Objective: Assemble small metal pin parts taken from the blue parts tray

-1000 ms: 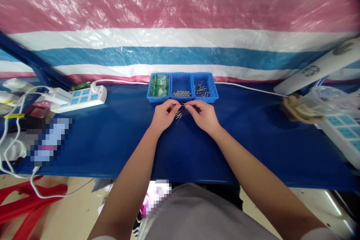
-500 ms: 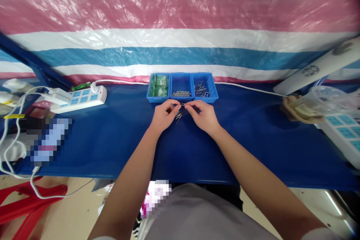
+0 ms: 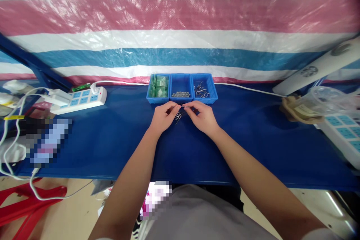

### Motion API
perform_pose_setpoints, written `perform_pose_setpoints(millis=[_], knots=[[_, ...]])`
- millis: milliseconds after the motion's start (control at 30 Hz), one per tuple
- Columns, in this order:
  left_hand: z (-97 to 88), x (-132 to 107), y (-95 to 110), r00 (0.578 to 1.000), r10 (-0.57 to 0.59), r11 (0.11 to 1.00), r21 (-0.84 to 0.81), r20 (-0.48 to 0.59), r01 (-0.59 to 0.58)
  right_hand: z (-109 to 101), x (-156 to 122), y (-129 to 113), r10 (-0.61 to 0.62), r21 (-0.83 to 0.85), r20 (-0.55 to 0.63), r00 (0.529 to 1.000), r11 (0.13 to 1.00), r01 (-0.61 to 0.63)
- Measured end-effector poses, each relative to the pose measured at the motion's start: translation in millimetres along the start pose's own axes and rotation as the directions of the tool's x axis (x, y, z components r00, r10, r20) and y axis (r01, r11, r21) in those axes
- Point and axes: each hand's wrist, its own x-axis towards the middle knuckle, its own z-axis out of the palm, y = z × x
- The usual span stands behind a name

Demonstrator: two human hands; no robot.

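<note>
Head view: both hands are meeting over the blue tabletop (image 3: 126, 131), just in front of three blue bins. The left hand (image 3: 164, 117) and right hand (image 3: 203, 118) are facing each other, thumbs and forefingers closing in a fine pinch on a slim metal piece (image 3: 183, 105). That piece is lying roughly level between the fingertips, near the front wall of the middle bin (image 3: 181, 82); whether it is one part or two, I cannot tell.

Loose metal pins (image 3: 178, 116) are resting in a small heap just below the hands. Small round metal pieces (image 3: 180, 94) are sitting in the middle bin, green packets (image 3: 161, 85) are filling the left bin (image 3: 158, 100), and shiny metal pins (image 3: 201, 90) are lying scattered in the right bin (image 3: 204, 101).

For such tiny work, a light, even pinch is probably serving best, with both hands bearing along one line; uneven pressure would be risking a slip. Working low over the tabletop is likely helping, since anything dropped would be falling only a little way.
</note>
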Motion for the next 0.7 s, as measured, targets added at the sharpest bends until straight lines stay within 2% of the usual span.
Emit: perform_pose_setpoints(millis=[367,533,700], knots=[[0.6,-0.7,-0.3,1.0,-0.009,0.999,0.038,-0.001,0.009,-0.2,-0.1,0.4,0.015,-0.016,0.0,1.0,1.0,-0.015],[0.8,-0.2,0.6,1.0,0.004,0.998,0.057,-0.02,-0.003,-1.9,0.1,0.2,0.011,-0.034,0.037,0.999,0.999,-0.01],[1.9,0.6,-1.0,0.999,0.001,1.0,0.006,-0.04,-0.001,-2.3,0.2,-0.9,0.041,-0.043,0.07,0.997,0.998,-0.038]])
